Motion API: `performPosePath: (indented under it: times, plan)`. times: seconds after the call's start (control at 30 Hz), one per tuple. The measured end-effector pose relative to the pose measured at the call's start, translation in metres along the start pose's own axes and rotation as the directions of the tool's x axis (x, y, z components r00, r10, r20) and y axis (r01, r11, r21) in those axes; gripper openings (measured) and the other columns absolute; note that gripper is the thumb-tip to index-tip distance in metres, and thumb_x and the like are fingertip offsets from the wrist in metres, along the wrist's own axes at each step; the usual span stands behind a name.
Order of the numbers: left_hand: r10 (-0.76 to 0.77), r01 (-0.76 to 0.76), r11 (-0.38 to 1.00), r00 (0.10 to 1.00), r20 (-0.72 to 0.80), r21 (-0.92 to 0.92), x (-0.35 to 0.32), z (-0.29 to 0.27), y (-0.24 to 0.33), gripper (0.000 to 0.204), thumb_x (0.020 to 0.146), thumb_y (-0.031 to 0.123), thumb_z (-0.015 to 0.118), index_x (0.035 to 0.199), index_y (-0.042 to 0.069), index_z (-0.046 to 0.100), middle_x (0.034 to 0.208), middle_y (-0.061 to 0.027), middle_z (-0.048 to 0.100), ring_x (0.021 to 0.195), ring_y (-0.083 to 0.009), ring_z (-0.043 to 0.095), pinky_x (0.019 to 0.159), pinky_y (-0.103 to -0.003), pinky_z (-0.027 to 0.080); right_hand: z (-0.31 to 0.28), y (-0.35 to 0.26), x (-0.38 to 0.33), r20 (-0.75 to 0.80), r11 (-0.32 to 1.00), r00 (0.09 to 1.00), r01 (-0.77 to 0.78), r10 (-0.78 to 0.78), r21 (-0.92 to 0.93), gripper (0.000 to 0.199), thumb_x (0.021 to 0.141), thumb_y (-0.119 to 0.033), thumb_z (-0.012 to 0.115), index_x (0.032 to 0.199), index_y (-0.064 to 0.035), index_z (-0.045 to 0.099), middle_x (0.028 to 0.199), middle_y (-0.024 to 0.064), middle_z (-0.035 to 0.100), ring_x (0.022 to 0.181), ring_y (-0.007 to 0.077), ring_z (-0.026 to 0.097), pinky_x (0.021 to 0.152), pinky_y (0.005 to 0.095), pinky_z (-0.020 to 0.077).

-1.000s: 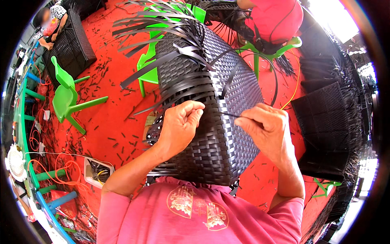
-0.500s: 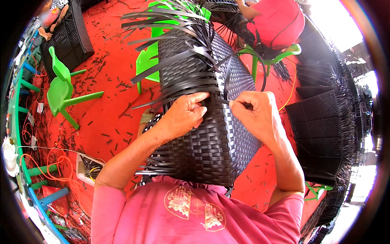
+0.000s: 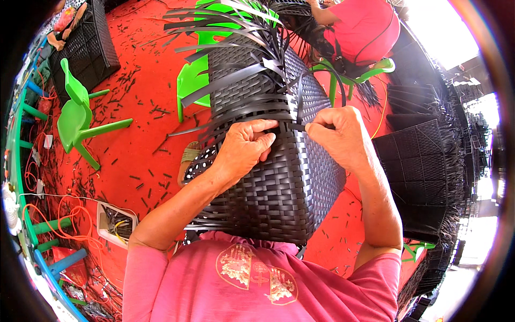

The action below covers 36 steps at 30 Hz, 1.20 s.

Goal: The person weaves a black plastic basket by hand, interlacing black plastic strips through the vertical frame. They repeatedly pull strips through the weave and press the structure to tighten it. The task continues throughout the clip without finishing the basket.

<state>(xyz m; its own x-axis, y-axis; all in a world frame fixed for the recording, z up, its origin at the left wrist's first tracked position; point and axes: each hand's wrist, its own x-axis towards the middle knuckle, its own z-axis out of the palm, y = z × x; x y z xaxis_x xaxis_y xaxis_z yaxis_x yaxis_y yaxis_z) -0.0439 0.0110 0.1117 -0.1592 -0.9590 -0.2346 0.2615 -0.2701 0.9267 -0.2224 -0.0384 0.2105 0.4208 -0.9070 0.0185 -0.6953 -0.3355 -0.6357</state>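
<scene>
In front of me stands a large black woven basket (image 3: 268,193) of flat plastic strips, one corner edge turned toward me. Long loose strips (image 3: 230,80) fan out from its upper left side. My left hand (image 3: 248,147) lies against the weave near the corner, thumb and forefinger closed at a strip's edge; whether it grips the strip is hidden. At the right of the corner, my right hand (image 3: 340,134) is curled with thumb and forefinger pinched on the end of a black strip (image 3: 294,126) that runs across the corner. A looped strip (image 3: 322,80) arches above that hand.
Green plastic chairs (image 3: 75,115) stand on the red floor (image 3: 145,118), which is strewn with black strip offcuts. A white bin (image 3: 115,225) sits at the lower left. Stacked black woven panels (image 3: 418,161) line the right. A person in a pink shirt (image 3: 365,32) works at the far right.
My right hand has risen slightly, drawing the pinched strip up a little and rightward. My left hand stays near the corner, with its thumb nearer the forefinger.
</scene>
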Motion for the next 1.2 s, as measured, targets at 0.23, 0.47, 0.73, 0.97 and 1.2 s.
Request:
performPosePath:
  times: [0.23, 0.47, 0.73, 0.97, 1.2]
  plan:
    - [0.006, -0.006, 0.999, 1.000, 0.006, -0.039, 0.000, 0.000, 0.000, 0.033, 0.092, 0.012, 0.058, 0.123, 0.000, 0.057, 0.061, 0.0013, 0.052, 0.049, -0.0037, 0.040, 0.043, -0.019, 0.027, 0.008, 0.006, 0.005, 0.068, 1.000, 0.998, -0.011, 0.012, -0.022, 0.024, 0.072, -0.015, 0.060, 0.062, 0.0065, 0.055, 0.047, 0.0134, 0.043, 0.045, 0.0128, 0.045, 0.046, 0.0347, 0.0385]
    - [0.134, -0.139, 0.988, 0.988, -0.077, -0.069, 0.008, 0.003, -0.004, 0.010, 0.087, 0.009, 0.065, 0.094, 0.004, 0.061, 0.061, 0.0014, 0.054, 0.047, -0.0033, 0.043, 0.040, -0.018, 0.027, 0.013, 0.014, 0.015, 0.116, 0.991, 0.993, 0.028, -0.013, -0.132, 0.024, 0.075, -0.018, 0.066, 0.067, 0.0040, 0.060, 0.059, 0.0176, 0.056, 0.051, 0.0275, 0.056, 0.051, 0.0361, 0.0431]
    - [0.319, -0.338, 0.924, 0.939, -0.128, -0.176, -0.033, -0.020, 0.030, 0.003, 0.087, 0.006, 0.065, 0.086, 0.005, 0.063, 0.062, 0.0011, 0.056, 0.049, -0.0025, 0.045, 0.041, -0.017, 0.028, 0.023, -0.019, -0.009, -0.107, 0.925, 0.921, 0.378, -0.374, 0.025, 0.016, 0.088, -0.003, 0.057, 0.101, 0.0010, 0.064, 0.095, 0.0188, 0.066, 0.070, 0.0304, 0.065, 0.063, 0.0354, 0.0526]
    - [0.347, -0.351, 0.934, 0.936, -0.056, -0.074, -0.045, -0.029, 0.035, 0.009, 0.093, 0.012, 0.060, 0.091, 0.004, 0.064, 0.062, 0.0009, 0.056, 0.051, -0.0025, 0.043, 0.044, -0.018, 0.030, 0.030, -0.013, 0.012, 0.301, 0.927, 0.943, 0.021, -0.143, 0.375, 0.015, 0.087, -0.014, 0.066, 0.092, 0.0004, 0.065, 0.064, 0.0007, 0.058, 0.056, 0.0065, 0.054, 0.048, 0.0230, 0.0418]
    - [0.121, -0.120, 0.976, 0.993, 0.005, 0.181, -0.004, -0.037, -0.031, 0.024, 0.094, 0.013, 0.051, 0.108, -0.002, 0.063, 0.059, 0.0010, 0.049, 0.049, -0.0048, 0.039, 0.047, -0.022, 0.032, 0.035, -0.025, 0.013, 0.191, 0.926, 0.942, 0.313, -0.275, -0.212, 0.012, 0.075, -0.008, 0.060, 0.077, 0.0029, 0.065, 0.061, 0.0208, 0.059, 0.061, 0.0353, 0.062, 0.057, 0.0429, 0.0479]
